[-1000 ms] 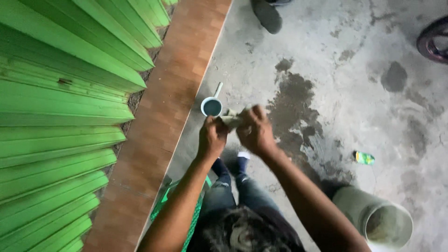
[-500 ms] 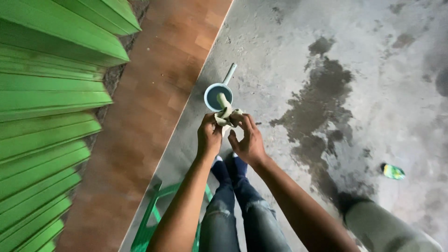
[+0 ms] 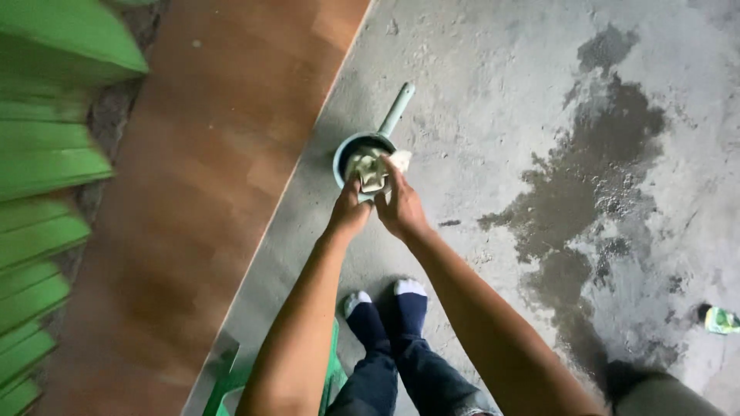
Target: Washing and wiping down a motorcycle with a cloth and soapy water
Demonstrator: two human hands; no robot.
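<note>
A pale wet cloth (image 3: 372,169) is bunched over the mouth of a blue-grey dipper (image 3: 344,150), whose long handle (image 3: 396,109) points away from me on the concrete floor. My left hand (image 3: 348,212) and my right hand (image 3: 400,206) both grip the cloth from the near side, held close together right above the dipper. My arms reach straight out from the bottom of the view, and my feet in dark socks (image 3: 385,305) rest on the floor below them.
A brown wooden board (image 3: 193,192) lies along the left, with green corrugated sheets (image 3: 42,177) beyond it. A green stool (image 3: 231,381) sits under me. Dark wet patches (image 3: 593,192) stain the floor at right, near a small green packet (image 3: 721,319).
Both hands have gone forward and down with the cloth, from above my legs to the dipper's mouth. The view has tilted down; the pale bucket at lower right has left the frame.
</note>
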